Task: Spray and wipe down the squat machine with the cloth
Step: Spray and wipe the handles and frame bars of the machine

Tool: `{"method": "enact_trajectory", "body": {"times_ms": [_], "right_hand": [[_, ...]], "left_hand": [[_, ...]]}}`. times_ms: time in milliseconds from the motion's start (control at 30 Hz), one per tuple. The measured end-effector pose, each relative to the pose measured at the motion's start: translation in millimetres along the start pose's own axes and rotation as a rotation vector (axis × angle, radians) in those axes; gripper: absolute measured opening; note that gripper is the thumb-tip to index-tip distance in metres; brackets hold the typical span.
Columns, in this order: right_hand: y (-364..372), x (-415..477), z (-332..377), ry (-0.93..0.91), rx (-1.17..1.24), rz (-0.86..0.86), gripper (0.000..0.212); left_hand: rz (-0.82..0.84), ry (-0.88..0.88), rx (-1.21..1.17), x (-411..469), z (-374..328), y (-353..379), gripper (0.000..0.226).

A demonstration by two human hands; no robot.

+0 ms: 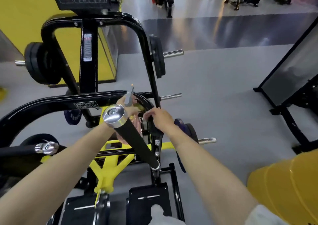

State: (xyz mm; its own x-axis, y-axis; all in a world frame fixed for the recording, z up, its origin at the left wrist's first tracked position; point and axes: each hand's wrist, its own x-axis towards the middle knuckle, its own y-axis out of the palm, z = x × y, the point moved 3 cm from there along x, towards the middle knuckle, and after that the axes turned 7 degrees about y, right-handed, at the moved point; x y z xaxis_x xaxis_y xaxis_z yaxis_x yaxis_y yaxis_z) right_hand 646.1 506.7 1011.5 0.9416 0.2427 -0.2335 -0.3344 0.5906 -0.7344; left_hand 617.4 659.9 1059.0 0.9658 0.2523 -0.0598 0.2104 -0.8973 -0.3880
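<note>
The squat machine [89,102] stood right in front of the person, its black frame arching across the view and yellow members low down near the footplates [148,199]. The left hand [131,111] was mostly hidden behind the chrome-capped handle [134,138]. What showed was curled round a spray bottle [129,95], with the grey nozzle poking up above the knuckles. A pink cloth [136,125] hung bunched just under that hand, but the handle covered the grip, so I could not tell whether the same fingers pinched it. The right hand [159,119] was wrapped round the lower end of a black strut [154,90], fingers curled over it and thumb out of sight. I judged the machine itself would not budge. It was welded steel, loaded with plates [157,56], stiff and heavy, so it could take firm rubbing without needing to be steadied. Its painted tubes looked smooth and would likely turn slick once wet, whereas the handle's dark sleeve seemed matt and would drag more on fabric. The cloth was soft and limp, so it would be best gathered into a pad in the palm and closed round each tube, rather than held by a corner. The bottle was light and suited to one hand at the neck, finger on the trigger. The pivot bolts beside the right wrist were a likely snag for loose folds.
</note>
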Motion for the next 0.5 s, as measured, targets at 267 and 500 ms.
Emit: {"method": "enact_trajectory", "body": {"times_ms": [267, 500], "right_hand": [[-2, -18, -9, -0.151, 0.149, -0.036, 0.04], [23, -43, -18, -0.261, 0.025, -0.032, 0.044]], "left_hand": [[-0.048, -0.001, 0.057, 4, 9, 5, 0.044], [-0.026, 0.017, 0.062, 11, 3, 13, 0.037]]}}
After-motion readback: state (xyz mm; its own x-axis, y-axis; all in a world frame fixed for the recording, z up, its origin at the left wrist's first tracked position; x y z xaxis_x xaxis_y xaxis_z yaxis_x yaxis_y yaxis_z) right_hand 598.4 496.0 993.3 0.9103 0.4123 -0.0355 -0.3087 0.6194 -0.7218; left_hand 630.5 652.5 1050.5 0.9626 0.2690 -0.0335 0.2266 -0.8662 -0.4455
